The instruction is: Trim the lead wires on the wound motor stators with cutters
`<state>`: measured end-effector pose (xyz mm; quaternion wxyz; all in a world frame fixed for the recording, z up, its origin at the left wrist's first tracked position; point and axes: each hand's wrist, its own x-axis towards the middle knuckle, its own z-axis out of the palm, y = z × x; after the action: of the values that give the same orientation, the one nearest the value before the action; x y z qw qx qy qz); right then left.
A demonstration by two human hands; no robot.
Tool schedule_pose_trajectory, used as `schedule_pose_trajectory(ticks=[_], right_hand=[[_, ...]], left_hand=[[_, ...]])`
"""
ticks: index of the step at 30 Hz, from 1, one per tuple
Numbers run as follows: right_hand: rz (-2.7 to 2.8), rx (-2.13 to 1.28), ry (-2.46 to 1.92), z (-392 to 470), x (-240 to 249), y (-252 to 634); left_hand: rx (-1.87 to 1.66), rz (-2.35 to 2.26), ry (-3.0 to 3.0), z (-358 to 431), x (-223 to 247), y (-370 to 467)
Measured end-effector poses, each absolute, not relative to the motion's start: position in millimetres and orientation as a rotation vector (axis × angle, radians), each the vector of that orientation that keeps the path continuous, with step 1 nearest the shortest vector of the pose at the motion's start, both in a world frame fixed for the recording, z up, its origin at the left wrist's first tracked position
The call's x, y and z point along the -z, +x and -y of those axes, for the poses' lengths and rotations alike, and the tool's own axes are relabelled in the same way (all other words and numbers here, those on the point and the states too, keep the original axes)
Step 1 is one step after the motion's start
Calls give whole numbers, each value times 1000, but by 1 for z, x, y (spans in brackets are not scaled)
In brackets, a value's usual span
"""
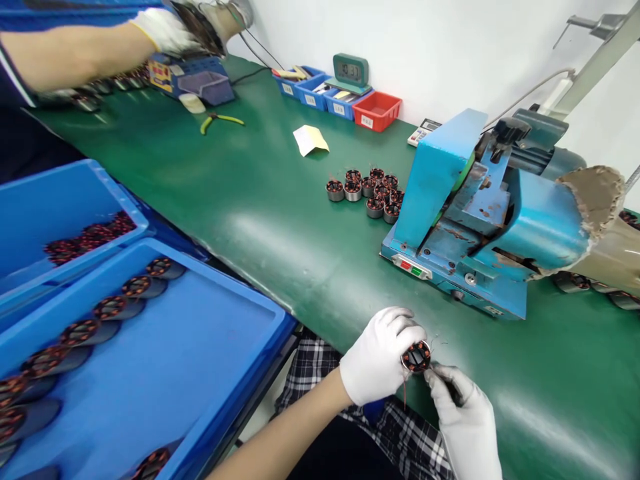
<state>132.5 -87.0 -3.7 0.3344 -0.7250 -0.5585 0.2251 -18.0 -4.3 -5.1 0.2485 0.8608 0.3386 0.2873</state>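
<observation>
My left hand [381,353], in a white glove, is closed around a motor stator [416,357] with copper windings and a metal outer ring. The stator's open face is turned up toward me, and a thin reddish wire hangs below it. My right hand [467,410], gloved with darkened fingertips, is pinched at the stator's lower right edge. Whatever lies between those fingers is hidden; a dark patch shows inside the curl of the hand. Both hands are over the front edge of the green table [280,200]. Beyond them, several similar stators [375,190] stand grouped together.
A blue grinding machine [460,220] stands close on the right. At left, a blue tray [165,360] holds several stators along its side. Small bins [377,112], a clock [351,69] and pliers [220,121] are farther back. Another person's gloved hand [167,32] works at upper left.
</observation>
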Motion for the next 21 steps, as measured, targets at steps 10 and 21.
schedule_pose_trajectory(ticks=[10,21], right_hand=[[1908,225,-1801,95,2,123],[1629,-414,-1973,87,2,142]], left_hand=[[-816,-889,2417,6,6,-18],[-691,-873,2224,-4,2,-18]])
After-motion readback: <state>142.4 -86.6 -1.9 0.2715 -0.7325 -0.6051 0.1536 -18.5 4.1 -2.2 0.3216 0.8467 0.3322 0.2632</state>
